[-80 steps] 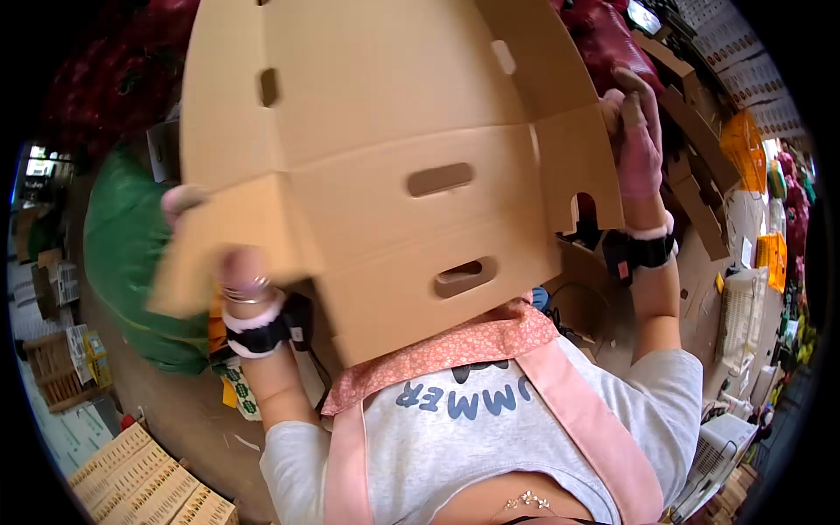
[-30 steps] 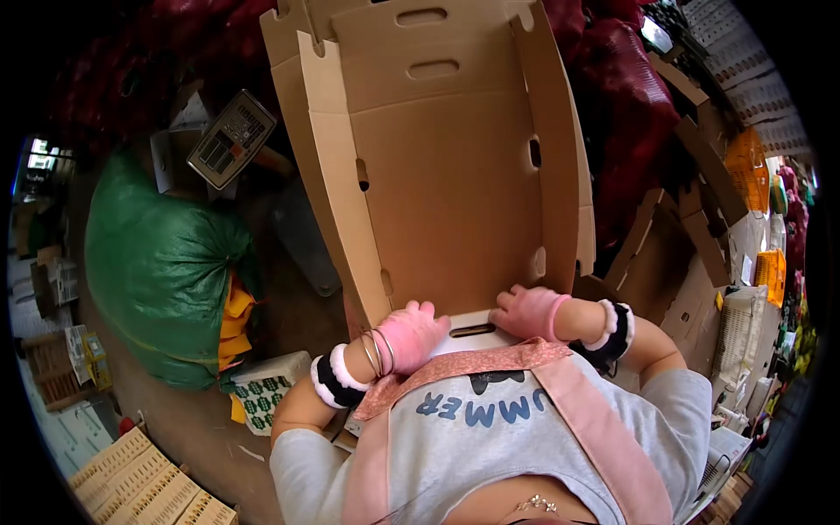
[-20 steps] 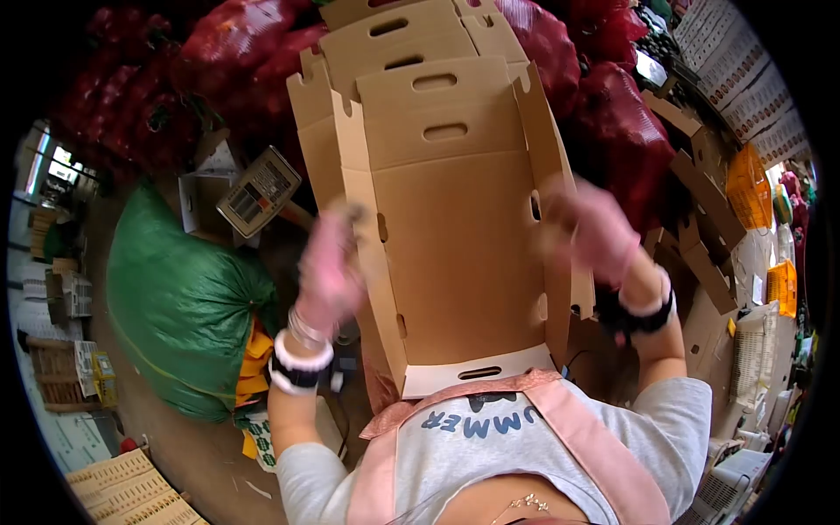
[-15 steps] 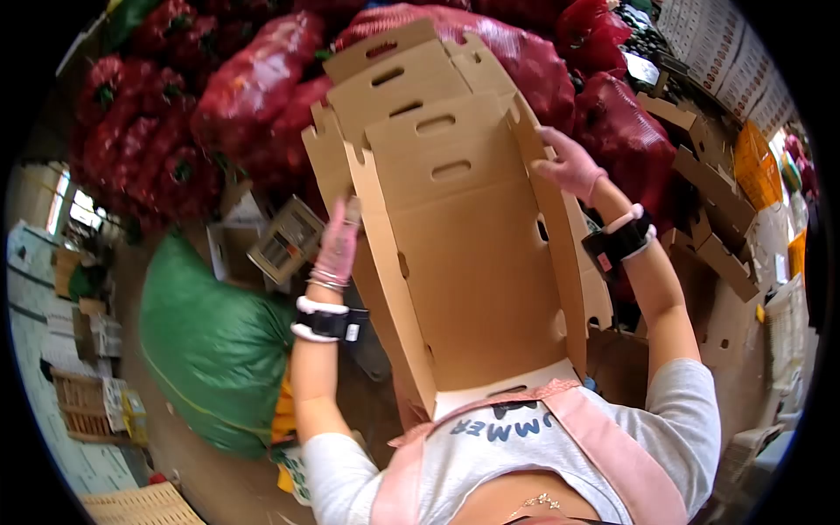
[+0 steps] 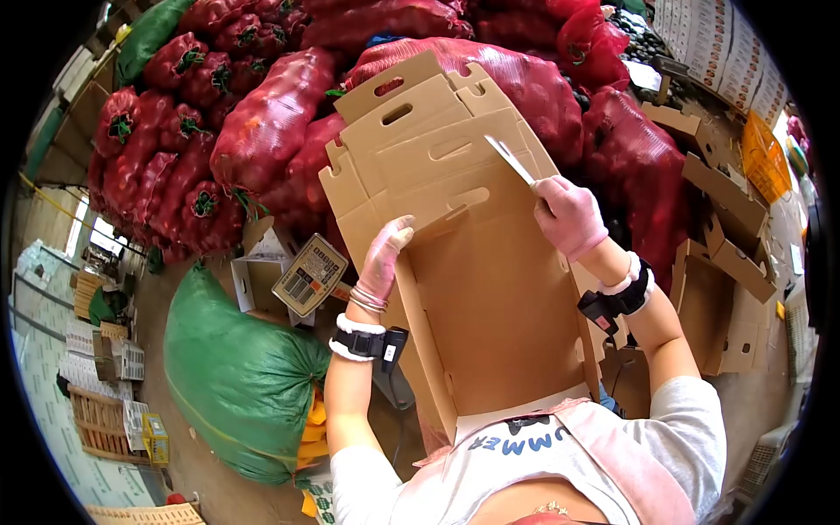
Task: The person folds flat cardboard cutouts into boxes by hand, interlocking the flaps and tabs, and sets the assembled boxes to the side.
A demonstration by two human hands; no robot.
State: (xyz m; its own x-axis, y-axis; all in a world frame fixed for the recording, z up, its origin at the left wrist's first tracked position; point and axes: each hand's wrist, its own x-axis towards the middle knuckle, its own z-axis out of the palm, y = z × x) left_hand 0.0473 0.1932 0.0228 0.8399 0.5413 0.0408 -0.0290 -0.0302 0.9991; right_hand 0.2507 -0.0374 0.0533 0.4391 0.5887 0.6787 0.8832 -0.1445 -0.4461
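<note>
At twelve o'clock from the person's torso (image 5: pixel 542 464) lies a part-folded cardboard box (image 5: pixel 494 328), the left hand (image 5: pixel 383 255) pinching its side wall (image 5: pixel 425 337) at ten o'clock, the right hand (image 5: pixel 570 219) clasping a corner flap (image 5: pixel 510 160) at two.

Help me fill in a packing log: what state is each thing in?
Box, top open
Left hand, at the box's left wall, grip unclear
Right hand, closed on a pale-edged flap
Cardboard beyond the box, unfolded
Red sacks, full
Green sack, bulging, neck gathered
Scale display, tilted, reading unclear
</note>
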